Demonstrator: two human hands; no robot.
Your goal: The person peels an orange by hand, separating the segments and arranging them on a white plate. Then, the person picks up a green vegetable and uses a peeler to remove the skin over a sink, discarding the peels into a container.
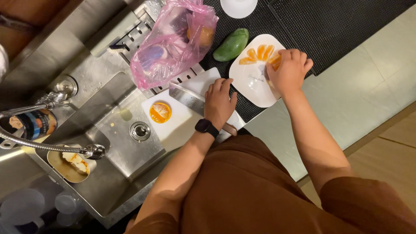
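My left hand [219, 104], with a black watch on its wrist, lies over a cleaver [185, 96] on the white cutting board [180, 125]. Its fingers cover the near end of the blade, and the brown handle sticks out under the wrist. Half an orange [160, 112] sits cut side up on the board, left of the blade. My right hand [289, 71] is over the white plate [251, 84] with its fingers curled on an orange slice [275, 60]. Several more slices [255, 53] fan along the plate's far rim.
A green mango [232, 44] lies beside the plate on a black mat [303, 21]. A pink plastic bag [173, 41] holding fruit rests on the drainer. The steel sink [117, 143] has a faucet [52, 147], a metal tub of scraps [71, 164] and a can [32, 123].
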